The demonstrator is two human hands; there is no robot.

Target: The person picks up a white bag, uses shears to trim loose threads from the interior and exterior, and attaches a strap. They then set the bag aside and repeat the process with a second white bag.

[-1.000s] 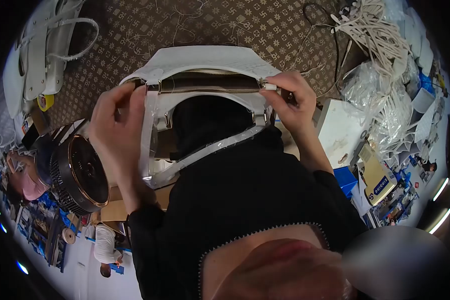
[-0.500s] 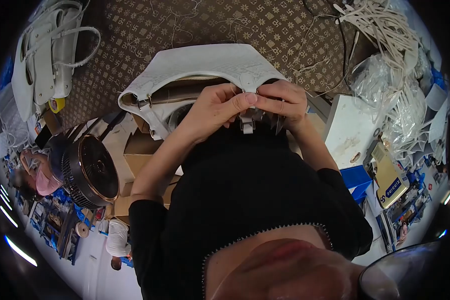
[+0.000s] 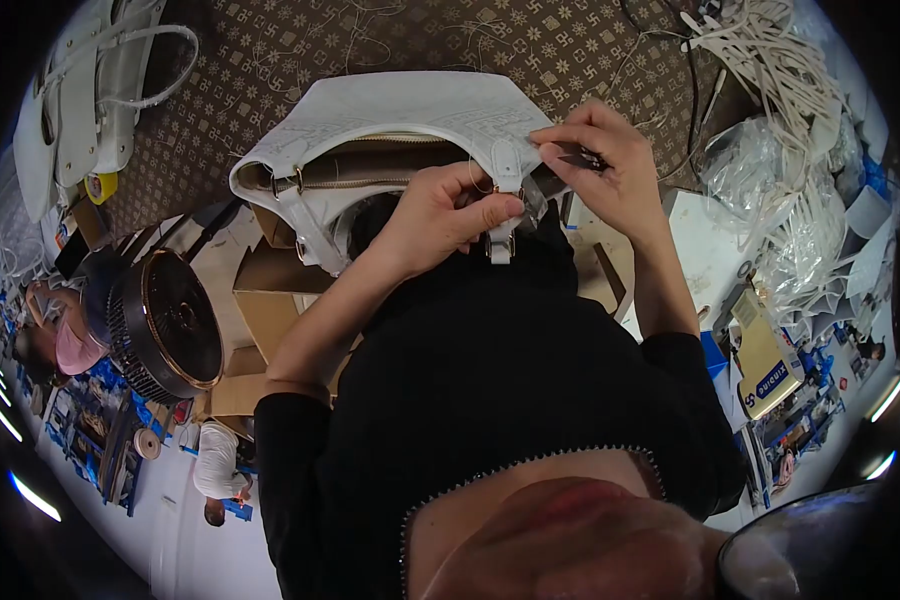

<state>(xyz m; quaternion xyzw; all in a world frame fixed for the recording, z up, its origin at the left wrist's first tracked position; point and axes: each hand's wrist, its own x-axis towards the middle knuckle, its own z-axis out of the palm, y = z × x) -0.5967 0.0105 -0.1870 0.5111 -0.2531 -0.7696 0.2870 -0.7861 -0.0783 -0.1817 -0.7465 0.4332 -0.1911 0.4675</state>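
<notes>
A white handbag (image 3: pixel 410 100) with an embossed pattern lies at the table's edge, its zipped mouth open towards me. My left hand (image 3: pixel 440 215) is closed at the right strap tab (image 3: pixel 507 160), thumb and fingers pinched beside its metal ring. A thin thread loop (image 3: pixel 476 172) shows by these fingers. Just right of the tab, my right hand (image 3: pixel 615 165) is raised, thumb and forefinger together near the bag's edge. In its palm sits a small dark pointed tool that looks like thread snips (image 3: pixel 580 160); its handle is mostly hidden. A buckled strap end (image 3: pixel 500 245) hangs below the tab.
Brown patterned cloth (image 3: pixel 410 40) with loose threads covers the table. White bags (image 3: pixel 100 90) lie at left; white straps (image 3: pixel 770 70) and clear plastic (image 3: pixel 740 170) at right. A black fan (image 3: pixel 175 320) and cardboard boxes (image 3: pixel 270 300) stand lower left. Two people are further back.
My right hand has come away from the tab, moving up and right, and the dark tool now shows in its palm. My left hand stays at the tab. The bag has shifted slightly.
</notes>
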